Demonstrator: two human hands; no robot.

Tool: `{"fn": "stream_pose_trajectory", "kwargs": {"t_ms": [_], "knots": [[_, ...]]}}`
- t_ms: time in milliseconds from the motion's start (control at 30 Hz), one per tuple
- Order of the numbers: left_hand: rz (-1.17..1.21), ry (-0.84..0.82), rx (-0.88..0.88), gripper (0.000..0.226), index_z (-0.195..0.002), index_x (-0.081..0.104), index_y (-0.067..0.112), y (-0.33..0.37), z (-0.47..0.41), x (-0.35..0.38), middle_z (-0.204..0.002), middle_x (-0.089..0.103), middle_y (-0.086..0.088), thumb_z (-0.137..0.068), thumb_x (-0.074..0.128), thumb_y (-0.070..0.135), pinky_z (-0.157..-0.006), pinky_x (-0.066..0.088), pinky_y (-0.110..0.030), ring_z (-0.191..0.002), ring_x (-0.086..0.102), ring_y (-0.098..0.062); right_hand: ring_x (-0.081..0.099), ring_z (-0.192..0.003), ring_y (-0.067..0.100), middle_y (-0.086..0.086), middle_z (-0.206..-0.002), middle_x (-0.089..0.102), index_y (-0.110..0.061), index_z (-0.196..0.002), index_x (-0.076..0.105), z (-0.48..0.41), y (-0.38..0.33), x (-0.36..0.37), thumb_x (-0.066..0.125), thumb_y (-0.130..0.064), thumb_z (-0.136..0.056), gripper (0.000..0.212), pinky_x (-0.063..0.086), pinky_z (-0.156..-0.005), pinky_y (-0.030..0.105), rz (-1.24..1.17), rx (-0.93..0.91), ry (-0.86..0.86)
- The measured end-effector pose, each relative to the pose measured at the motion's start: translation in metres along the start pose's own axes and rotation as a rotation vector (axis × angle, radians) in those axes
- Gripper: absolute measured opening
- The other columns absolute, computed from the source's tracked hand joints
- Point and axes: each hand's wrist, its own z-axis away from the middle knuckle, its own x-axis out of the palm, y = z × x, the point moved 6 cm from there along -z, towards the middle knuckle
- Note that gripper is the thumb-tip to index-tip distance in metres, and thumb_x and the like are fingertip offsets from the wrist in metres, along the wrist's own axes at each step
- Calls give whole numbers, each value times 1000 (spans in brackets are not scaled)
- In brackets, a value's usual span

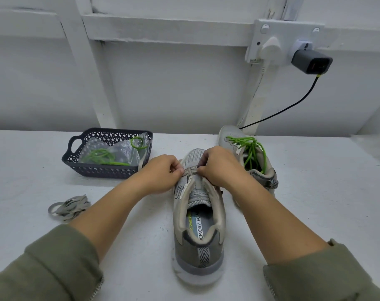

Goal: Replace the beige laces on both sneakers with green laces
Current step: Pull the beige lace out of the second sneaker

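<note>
Pulling the beige lace out of the near sneaker

Both hands, left and right, are pinching the beige lace at the near sneaker's lowest eyelets, heel facing the wearer for reach; the far sneaker is already wearing green, and a spare green lace is waiting in the basket.

White panelled wall, white table

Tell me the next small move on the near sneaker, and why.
Probably pull the beige lace out of the last low eyelets. Both hands, left and right, pinch it on the near sneaker, whose upper eyelets already look empty. The far sneaker already has its green lace, and another green lace waits in the basket.
</note>
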Motion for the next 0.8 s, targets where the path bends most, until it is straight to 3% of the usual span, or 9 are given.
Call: {"fn": "stream_pose_trajectory", "kwargs": {"t_ms": [200,300,367,500,567,667,733,800], "knots": [[-10,2,-1,14,-83,56,25,-4,-1,1,-87,61,7,-96,51,27,-68,39,-28,-79,54,-13,57,-108,28,14,-117,60,-4,-113,61,5,8,-3,44,-6,-95,25,41,-76,28,111,88,7],[5,11,-13,10,-89,56,23,-5,-2,1,-95,62,4,-97,51,26,-75,40,-29,-87,54,-16,57,-103,25,9,-115,61,-11,-118,58,6,7,-9,50,-12,-96,23,44,-75,29,97,30,16],[14,24,-12,9,-92,57,20,-4,-3,-1,-95,61,2,-97,51,25,-75,40,-29,-87,54,-17,57,-99,21,4,-114,62,-20,-121,60,5,2,-11,59,-20,-94,26,38,-72,24,61,-23,3],[9,19,1,13,-91,56,17,-2,-3,-2,-91,59,1,-99,48,24,-74,39,-30,-86,52,-18,56,-88,18,7,-105,68,-14,-101,69,-1,-5,-5,65,-22,-90,15,42,-69,26,151,-58,-65],[-5,7,4,16,-89,55,15,-3,-3,-2,-90,59,-1,-99,46,23,-76,41,-33,-89,52,-21,59,-95,23,9,-109,65,-7,-105,65,-1,-3,-3,54,-16,-95,17,49,-71,30,198,-27,-95],[-29,-10,-3,19,-92,55,10,-6,-3,-1,-95,60,-6,-100,43,22,-81,44,-38,-93,52,-25,53,-81,25,13,-102,53,-8,-99,50,5,2,-7,41,-14,-97,11,39,-57,27,141,-6,-11],[-37,-12,-9,18,-92,53,10,-5,-3,0,-96,58,-5,-101,43,22,-81,43,-37,-93,52,-25,50,-87,28,16,-104,49,-11,-88,42,8,3,-8,40,-14,-96,9,37,-63,28,120,2,58],[-39,-4,-14,15,-91,52,14,-5,-5,1,-94,55,-3,-100,43,22,-78,41,-35,-93,51,-24,50,-100,32,17,-117,48,-11,-95,45,7,2,-6,42,-18,-97,8,36,-72,32,83,5,57]]}}
